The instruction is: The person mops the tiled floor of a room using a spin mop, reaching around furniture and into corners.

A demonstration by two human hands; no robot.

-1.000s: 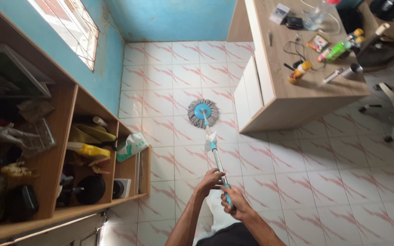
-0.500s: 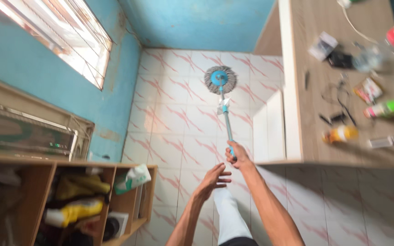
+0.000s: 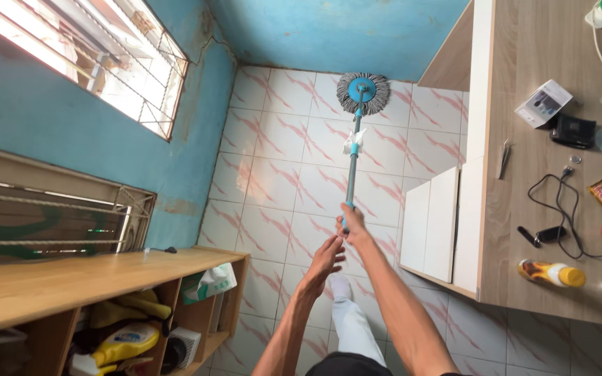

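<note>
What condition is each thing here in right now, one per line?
Mop: head flat on the tiled floor by the blue wall, pole stretched out.
Right hand: closed around the pole's end.
Left hand: open, off the pole.
Yellow bottle: lying on its side on the desk.
Black cable: loose, loosely looped.

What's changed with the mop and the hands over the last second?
The mop head has been pushed away across the tiled floor to the foot of the blue wall. The left hand let go of the handle and now hangs open just below it, while the right hand, arm stretched out, keeps its grip on the handle's end. The desk and wooden shelf have not moved.
</note>
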